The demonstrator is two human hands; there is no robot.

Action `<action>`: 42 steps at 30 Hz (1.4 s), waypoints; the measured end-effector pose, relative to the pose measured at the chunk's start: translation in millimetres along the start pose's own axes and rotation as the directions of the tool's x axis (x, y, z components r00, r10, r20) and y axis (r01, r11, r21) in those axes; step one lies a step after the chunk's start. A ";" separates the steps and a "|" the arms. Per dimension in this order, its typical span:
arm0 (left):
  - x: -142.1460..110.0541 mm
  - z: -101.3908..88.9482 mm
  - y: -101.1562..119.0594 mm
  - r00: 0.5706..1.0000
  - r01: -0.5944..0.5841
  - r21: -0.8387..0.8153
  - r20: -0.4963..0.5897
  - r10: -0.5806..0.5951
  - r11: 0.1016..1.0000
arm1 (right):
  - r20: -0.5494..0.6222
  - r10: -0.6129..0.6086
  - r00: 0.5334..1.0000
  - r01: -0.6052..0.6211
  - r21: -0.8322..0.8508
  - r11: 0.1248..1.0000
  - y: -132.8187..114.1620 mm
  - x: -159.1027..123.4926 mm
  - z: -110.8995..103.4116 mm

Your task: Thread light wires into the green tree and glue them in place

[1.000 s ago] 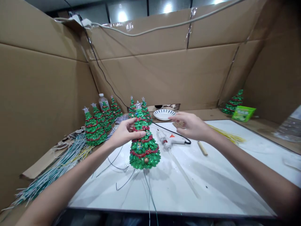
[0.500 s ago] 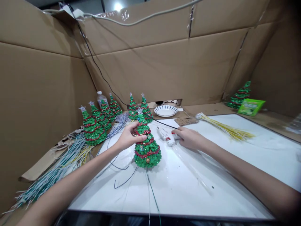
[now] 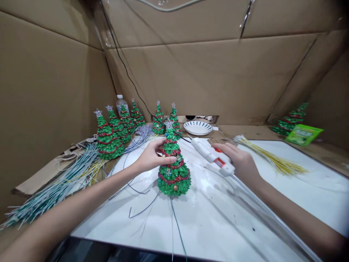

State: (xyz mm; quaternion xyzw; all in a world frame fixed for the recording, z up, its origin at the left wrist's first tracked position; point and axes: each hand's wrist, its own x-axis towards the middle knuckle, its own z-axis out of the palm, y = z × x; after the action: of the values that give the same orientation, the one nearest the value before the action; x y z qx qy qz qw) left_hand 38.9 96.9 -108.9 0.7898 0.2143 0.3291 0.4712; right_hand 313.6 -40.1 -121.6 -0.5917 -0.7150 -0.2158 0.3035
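My left hand is closed around the upper part of a small green Christmas tree, which stands upright on the white board. Red garland winds round this tree, and a clear star tops it. In my right hand is a white hot glue gun with an orange trigger, raised off the board. Its nozzle points left toward the tree but is apart from it. A long clear glue stick runs out of its back end. Thin wires lie by the tree's base.
Several finished-looking trees stand at the left and back. Bundles of teal-white wires and yellow wires lie at either side. A striped plate and a green packet are at the back. Cardboard walls enclose the board.
My right hand has lifted the glue gun off the board and tilted it, its nozzle toward the tree. My left hand still holds the tree. The camera view has shifted slightly.
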 end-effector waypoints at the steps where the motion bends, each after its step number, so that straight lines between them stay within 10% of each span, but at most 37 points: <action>1: -0.3 0.3 0.7 1.000 0.001 -0.001 -0.001 -0.001 1.000 | -0.036 -0.048 0.998 0.050 0.045 0.998 -2.6 -1.1 -2.2; 7: -1.9 2.3 6.0 1.000 0.008 -0.019 0.008 -0.008 1.000 | -0.085 -0.206 0.975 0.215 0.116 0.970 -20.3 -1.2 -7.6; 42: -2.4 4.1 8.3 0.999 -0.035 0.008 0.032 0.035 0.999 | -0.066 -0.283 0.957 0.277 -0.092 0.956 -28.7 -0.4 -2.5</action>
State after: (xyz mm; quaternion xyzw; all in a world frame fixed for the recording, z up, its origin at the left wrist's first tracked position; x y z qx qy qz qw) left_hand 40.4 89.0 -103.7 0.8006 0.1944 0.3237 0.4653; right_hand 286.0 -48.0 -118.6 -0.4874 -0.7696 -0.3090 0.2732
